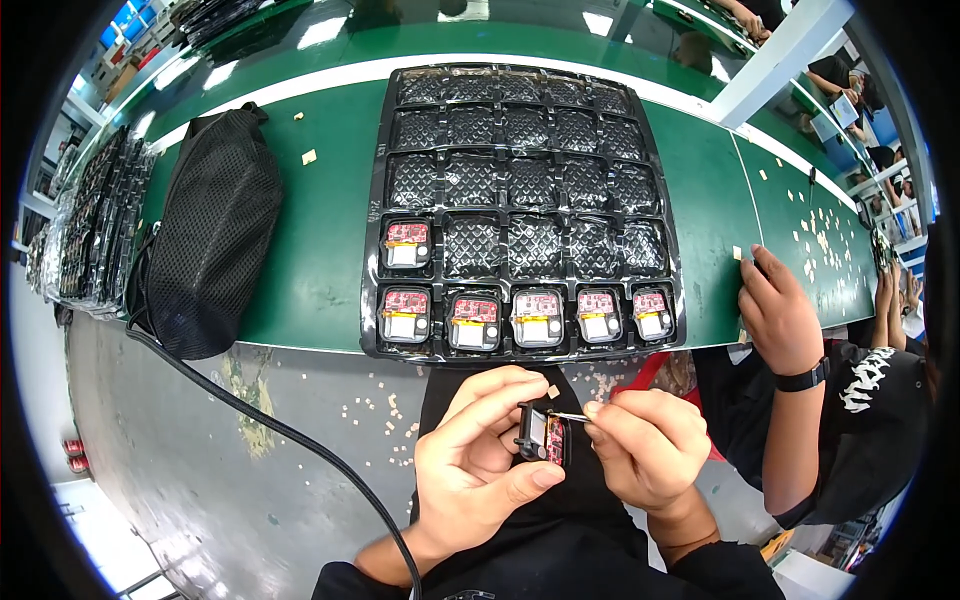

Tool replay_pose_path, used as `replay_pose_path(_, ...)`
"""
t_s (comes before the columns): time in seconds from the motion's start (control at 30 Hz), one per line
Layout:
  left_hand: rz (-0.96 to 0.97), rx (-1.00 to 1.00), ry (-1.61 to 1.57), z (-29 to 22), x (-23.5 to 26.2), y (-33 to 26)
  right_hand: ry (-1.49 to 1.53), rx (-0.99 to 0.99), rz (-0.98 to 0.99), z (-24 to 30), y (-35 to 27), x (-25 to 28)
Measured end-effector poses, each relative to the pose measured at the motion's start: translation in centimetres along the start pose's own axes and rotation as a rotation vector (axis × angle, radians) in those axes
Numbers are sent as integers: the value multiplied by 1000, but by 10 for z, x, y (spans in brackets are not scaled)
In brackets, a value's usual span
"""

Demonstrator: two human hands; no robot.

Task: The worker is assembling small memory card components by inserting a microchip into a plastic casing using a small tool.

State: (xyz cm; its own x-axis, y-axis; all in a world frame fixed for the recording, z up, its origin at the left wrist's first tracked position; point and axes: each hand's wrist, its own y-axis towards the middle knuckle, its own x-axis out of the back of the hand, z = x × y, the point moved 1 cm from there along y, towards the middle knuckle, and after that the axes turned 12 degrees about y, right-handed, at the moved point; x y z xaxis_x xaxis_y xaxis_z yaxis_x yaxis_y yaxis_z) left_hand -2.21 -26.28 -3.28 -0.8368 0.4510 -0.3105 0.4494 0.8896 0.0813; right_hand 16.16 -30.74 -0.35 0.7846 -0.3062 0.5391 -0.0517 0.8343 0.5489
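Observation:
My left hand (475, 450) grips a small black device (535, 432), tilted on its side, with a red circuit board and a pale block showing. My right hand (650, 440) pinches thin metal tweezers (572, 415), their tip at the device's upper edge. A small beige square (553, 392) shows just above the tip; whether it touches the tweezers I cannot tell. Ahead of my hands lies a black plastic tray (525, 282) of square pockets. Similar open devices (537, 317) fill its near row, and another device (407, 245) sits in the second row's left pocket.
On the green bench, a black mesh bag (215, 230) and stacked trays (95, 220) stand left. A black cable (300, 440) hangs at my left. At right, a co-worker's hand (785, 315) rests on the bench beside scattered beige squares (825, 240). More squares litter the grey floor (310, 480).

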Motion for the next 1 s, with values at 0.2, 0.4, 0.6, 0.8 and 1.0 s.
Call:
replay_pose_path(0.2,-7,-8,8,-1,-1,-1,28,-33,12,1,2,0)
replay_pose_path(0.4,-17,-1,2,0,-3,-1,-22,-18,-19,1,-1,-5)
replay_pose_path(0.6,-55,-43,55,-2,-6,0,-96,30,-11,3,-1,-6)
replay_pose_path(0.8,-71,-38,40,-1,-8,-2,-62,36,-20,1,-2,-8)
replay_pose_path(1.0,-70,-52,45,1,-9,-3,-121,51,4,4,-4,-8)
